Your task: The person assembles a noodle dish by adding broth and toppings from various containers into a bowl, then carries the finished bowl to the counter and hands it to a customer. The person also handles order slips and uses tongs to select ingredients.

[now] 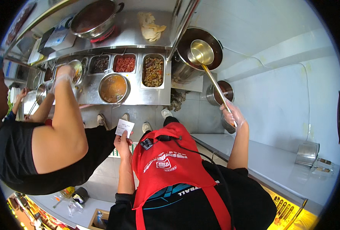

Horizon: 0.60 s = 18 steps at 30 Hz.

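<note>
My left hand [124, 141] pinches a small white paper slip [125, 128] that bears printed writing. In a clear plastic glove, my right hand [233, 115] grips the long handle of a brass-coloured ladle [216, 83]. The ladle's bowl [202, 51] is over a dark round pot [183, 36] at the top right. I cannot tell whether the bowl touches what is inside. Nearest to my left hand on the counter side stands a round metal pot of orange-brown broth [113, 88].
A co-worker's gloved hand [66, 72] is over a bowl [77, 70] at left. Steel trays of red topping [124, 63] and chopped vegetables [152, 70] are set in the counter [147, 97]. A lower pot [224, 90] stands beneath the ladle handle. A crumpled cloth [151, 27] lies on the shelf.
</note>
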Each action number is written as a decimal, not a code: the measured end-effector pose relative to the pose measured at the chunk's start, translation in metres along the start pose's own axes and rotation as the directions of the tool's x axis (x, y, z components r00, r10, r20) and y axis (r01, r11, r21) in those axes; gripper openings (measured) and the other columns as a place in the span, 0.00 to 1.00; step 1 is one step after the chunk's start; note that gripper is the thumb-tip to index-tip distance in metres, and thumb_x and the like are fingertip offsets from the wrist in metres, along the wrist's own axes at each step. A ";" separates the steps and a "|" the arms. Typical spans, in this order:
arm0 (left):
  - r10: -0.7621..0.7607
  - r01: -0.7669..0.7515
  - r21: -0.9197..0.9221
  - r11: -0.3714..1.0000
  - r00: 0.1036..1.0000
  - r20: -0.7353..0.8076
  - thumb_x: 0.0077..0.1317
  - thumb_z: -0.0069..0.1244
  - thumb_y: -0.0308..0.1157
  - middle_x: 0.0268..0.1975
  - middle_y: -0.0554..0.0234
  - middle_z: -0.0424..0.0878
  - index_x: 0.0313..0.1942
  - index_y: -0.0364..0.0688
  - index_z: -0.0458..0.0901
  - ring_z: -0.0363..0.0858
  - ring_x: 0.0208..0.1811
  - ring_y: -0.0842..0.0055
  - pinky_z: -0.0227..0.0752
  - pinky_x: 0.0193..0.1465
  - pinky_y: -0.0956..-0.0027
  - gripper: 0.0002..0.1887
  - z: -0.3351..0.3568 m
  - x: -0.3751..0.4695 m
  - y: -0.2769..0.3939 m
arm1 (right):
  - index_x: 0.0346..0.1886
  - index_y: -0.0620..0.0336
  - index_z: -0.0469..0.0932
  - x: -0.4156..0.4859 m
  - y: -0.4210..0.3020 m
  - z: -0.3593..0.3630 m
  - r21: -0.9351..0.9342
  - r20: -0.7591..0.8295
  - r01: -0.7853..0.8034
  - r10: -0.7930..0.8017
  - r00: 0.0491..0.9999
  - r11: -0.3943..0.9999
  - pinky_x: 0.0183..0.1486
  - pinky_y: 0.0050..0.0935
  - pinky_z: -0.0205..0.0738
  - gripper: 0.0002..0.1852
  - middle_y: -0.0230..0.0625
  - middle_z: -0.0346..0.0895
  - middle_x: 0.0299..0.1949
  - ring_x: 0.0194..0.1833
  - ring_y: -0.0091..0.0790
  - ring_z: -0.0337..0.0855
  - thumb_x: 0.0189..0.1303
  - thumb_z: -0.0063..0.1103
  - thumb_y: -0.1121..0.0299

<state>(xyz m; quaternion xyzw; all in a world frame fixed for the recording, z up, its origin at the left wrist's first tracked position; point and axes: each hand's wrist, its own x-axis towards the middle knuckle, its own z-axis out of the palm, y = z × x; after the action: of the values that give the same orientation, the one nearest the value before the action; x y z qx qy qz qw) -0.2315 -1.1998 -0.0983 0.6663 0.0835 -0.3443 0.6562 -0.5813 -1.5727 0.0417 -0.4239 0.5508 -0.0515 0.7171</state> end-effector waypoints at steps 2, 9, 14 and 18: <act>0.021 -0.021 -0.005 1.000 1.000 -0.016 0.74 0.56 0.33 0.38 0.57 0.91 0.48 0.38 0.82 0.70 0.18 0.86 0.60 0.22 0.80 0.10 0.021 -0.003 0.002 | 0.41 0.57 0.76 0.022 -0.016 -0.013 -0.003 -0.039 -0.002 0.001 0.999 1.000 0.15 0.23 0.44 0.29 0.18 0.56 0.15 0.12 0.16 0.51 0.75 0.51 0.37; 0.049 -0.055 -0.079 0.995 0.995 -0.083 0.74 0.56 0.31 0.39 0.59 0.90 0.50 0.37 0.82 0.72 0.20 0.88 0.62 0.23 0.79 0.09 0.108 -0.019 0.018 | 0.40 0.57 0.76 0.173 -0.080 -0.049 -0.041 -0.101 -0.096 0.092 0.991 0.994 0.18 0.26 0.46 0.26 0.18 0.58 0.14 0.13 0.19 0.53 0.76 0.51 0.40; 0.114 -0.132 -0.135 0.982 0.984 -0.136 0.75 0.55 0.30 0.38 0.62 0.88 0.51 0.35 0.82 0.79 0.29 0.86 0.64 0.25 0.78 0.10 0.172 -0.047 0.037 | 0.38 0.57 0.76 0.257 -0.106 -0.049 -0.091 -0.021 -0.190 0.189 0.982 0.978 0.18 0.25 0.51 0.23 0.19 0.60 0.14 0.14 0.19 0.56 0.77 0.51 0.45; 0.247 -0.254 -0.048 0.966 0.961 -0.126 0.75 0.55 0.30 0.36 0.62 0.87 0.51 0.34 0.82 0.77 0.26 0.85 0.64 0.25 0.77 0.10 0.202 -0.070 0.066 | 0.37 0.56 0.76 0.266 -0.115 -0.055 -0.208 0.038 -0.294 0.308 0.950 0.933 0.17 0.22 0.49 0.23 0.17 0.61 0.14 0.13 0.16 0.56 0.77 0.53 0.45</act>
<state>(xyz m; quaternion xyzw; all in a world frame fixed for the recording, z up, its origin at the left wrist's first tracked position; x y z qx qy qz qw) -0.3173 -1.3727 0.0147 0.6696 0.0484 -0.2152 0.7092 -0.4793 -1.8199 -0.0824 -0.4058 0.5862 0.1296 0.6892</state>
